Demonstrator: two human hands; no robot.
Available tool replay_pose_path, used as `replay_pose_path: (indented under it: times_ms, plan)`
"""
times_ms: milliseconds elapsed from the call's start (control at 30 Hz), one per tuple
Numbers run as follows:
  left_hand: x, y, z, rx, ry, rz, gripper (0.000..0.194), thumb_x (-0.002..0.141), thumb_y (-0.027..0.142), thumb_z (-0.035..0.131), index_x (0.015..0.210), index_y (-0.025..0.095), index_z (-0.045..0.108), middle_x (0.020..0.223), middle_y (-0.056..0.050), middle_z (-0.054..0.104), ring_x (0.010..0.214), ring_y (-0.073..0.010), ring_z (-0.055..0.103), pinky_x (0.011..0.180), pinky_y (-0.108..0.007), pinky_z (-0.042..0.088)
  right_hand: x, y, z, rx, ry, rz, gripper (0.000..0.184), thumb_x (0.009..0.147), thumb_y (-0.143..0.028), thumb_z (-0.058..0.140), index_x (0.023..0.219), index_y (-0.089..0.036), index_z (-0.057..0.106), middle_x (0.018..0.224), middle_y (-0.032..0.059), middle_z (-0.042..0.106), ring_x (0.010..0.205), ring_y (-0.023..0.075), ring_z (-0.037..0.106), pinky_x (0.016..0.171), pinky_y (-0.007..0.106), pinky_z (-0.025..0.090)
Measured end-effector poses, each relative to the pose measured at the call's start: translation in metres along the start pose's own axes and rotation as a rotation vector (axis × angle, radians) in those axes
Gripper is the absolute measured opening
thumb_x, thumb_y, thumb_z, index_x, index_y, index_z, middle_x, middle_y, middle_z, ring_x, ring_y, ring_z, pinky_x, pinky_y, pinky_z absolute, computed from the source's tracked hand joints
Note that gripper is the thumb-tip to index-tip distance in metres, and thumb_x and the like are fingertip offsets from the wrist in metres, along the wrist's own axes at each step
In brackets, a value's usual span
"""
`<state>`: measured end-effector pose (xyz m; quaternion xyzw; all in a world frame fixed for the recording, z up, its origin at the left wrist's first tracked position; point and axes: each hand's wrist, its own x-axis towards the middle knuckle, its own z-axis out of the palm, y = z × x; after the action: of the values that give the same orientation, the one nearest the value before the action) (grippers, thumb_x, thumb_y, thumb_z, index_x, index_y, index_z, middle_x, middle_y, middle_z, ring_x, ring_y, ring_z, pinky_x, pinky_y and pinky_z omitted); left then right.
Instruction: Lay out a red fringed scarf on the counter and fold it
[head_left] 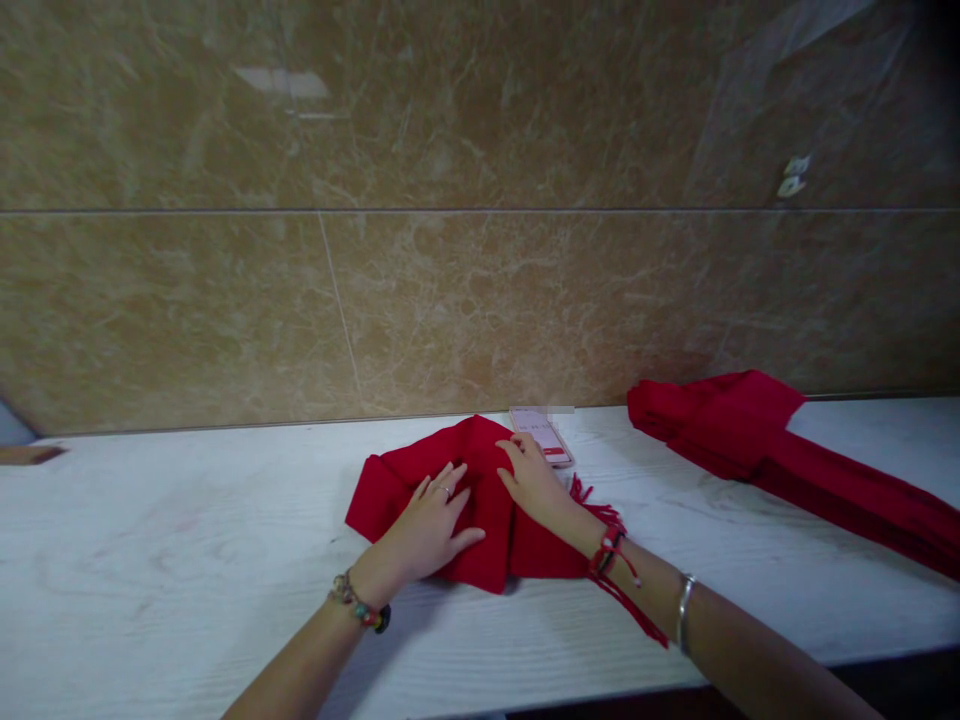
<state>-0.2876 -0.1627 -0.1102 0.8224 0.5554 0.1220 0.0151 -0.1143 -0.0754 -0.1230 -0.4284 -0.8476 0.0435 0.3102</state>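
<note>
A folded red cloth [480,545] lies on the white wooden tabletop [187,570], its point aimed at the wall. My left hand [431,525] rests flat on the cloth's left half, fingers spread; a ring and a beaded bracelet show. My right hand [534,478] lies flat on the cloth's upper right part, fingers stretched toward the fold's peak. A red string bracelet and a silver bangle sit on that wrist. Neither hand grips anything.
A phone [541,434] with a lit screen lies just behind the cloth by the marble wall [450,250]. A stack of red cloths [750,440] stretches along the table's right side. The table's front edge runs along the lower right.
</note>
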Motion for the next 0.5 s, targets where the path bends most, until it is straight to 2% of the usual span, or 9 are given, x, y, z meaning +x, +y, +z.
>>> replay_pose_path:
  times_ms: [100,200,300,433,500]
  plan:
    - [-0.014,0.01,0.0,-0.011,-0.112,-0.025,0.068,0.08,0.059,0.037,0.134,0.017,0.03,0.141,-0.013,0.025,0.131,-0.0282,0.017,0.102,-0.05,0.021,-0.014,-0.009,-0.003,-0.067,-0.157,-0.149,0.043,0.083,-0.026,0.043,0.123,-0.012,0.045,0.129,0.0166,0.04,0.122,0.0268,0.033,0.098,0.043,0.031]
    - [-0.025,0.015,0.004,-0.004,-0.092,-0.056,0.07,0.08,0.059,0.035,0.137,0.02,0.022,0.142,-0.011,0.022,0.131,-0.028,0.015,0.102,-0.049,0.021,-0.026,-0.013,-0.006,-0.089,-0.336,-0.192,0.045,0.089,-0.033,0.032,0.128,-0.013,0.04,0.134,0.0154,0.037,0.125,0.0263,0.029,0.099,0.047,0.027]
    - [-0.034,0.01,0.006,0.024,-0.046,-0.08,0.069,0.081,0.058,0.034,0.138,0.023,0.017,0.144,-0.01,0.016,0.131,-0.0271,0.014,0.102,-0.047,0.021,-0.034,-0.016,-0.015,-0.101,-0.355,-0.192,0.051,0.089,-0.04,0.03,0.133,-0.014,0.033,0.139,0.0139,0.03,0.128,0.0268,0.022,0.1,0.049,0.023]
    - [-0.052,-0.013,0.005,0.107,0.01,-0.27,0.059,0.084,0.054,0.032,0.135,0.027,0.025,0.143,-0.011,0.019,0.13,-0.0328,0.015,0.097,-0.06,0.017,-0.052,-0.019,-0.028,-0.092,-0.369,-0.278,0.053,0.088,-0.044,0.032,0.135,-0.021,0.027,0.141,0.0097,0.027,0.129,0.0267,0.02,0.101,0.052,0.019]
    - [-0.063,-0.029,0.006,0.129,0.001,-0.327,0.054,0.085,0.052,0.031,0.134,0.028,0.029,0.143,-0.01,0.023,0.129,-0.0326,0.018,0.095,-0.061,0.02,-0.061,-0.019,-0.032,-0.101,-0.391,-0.296,0.052,0.088,-0.043,0.032,0.135,-0.022,0.027,0.14,0.0099,0.028,0.128,0.0268,0.022,0.101,0.053,0.018]
